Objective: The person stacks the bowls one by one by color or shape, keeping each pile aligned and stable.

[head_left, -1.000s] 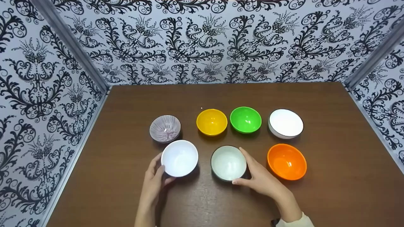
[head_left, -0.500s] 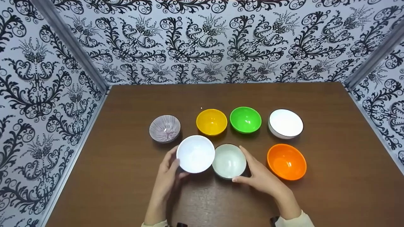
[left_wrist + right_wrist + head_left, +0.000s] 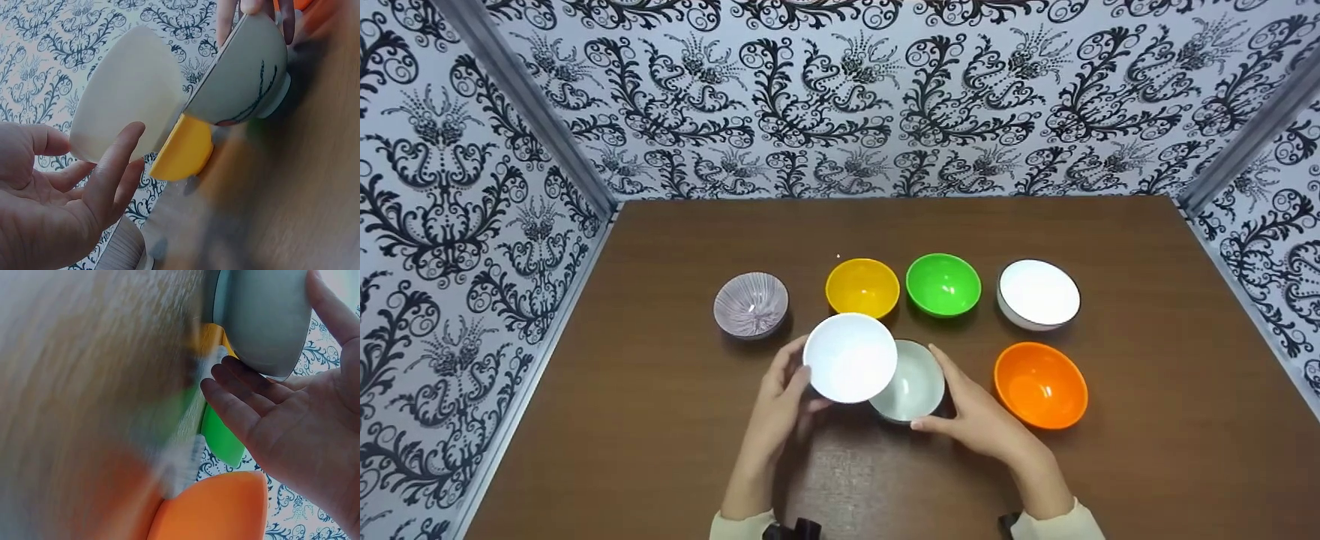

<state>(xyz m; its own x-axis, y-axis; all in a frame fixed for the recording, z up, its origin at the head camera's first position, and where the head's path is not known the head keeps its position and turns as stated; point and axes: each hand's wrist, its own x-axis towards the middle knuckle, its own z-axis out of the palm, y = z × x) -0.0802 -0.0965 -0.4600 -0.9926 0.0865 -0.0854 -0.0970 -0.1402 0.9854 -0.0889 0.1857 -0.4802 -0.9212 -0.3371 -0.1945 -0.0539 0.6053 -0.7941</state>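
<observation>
Between the surface's (image 3: 622,420) left and right edges, the left hand (image 3: 781,394) grips the plain white bowl (image 3: 849,358), just shifted rightward to partly cover the grey-green bowl (image 3: 921,386) in the right hand's (image 3: 986,420) hold, bringing the pair together. The yellow bowl (image 3: 862,285) sits nearer the far edge.

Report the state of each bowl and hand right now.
left hand: gripping front white bowl
right hand: holding grey bowl
front white bowl: raised, mouth up
grey bowl: upright
yellow bowl: upright, partly hidden
green bowl: upright, empty
orange bowl: upright, empty
striped bowl: upright, empty
back white bowl: upright, empty
</observation>
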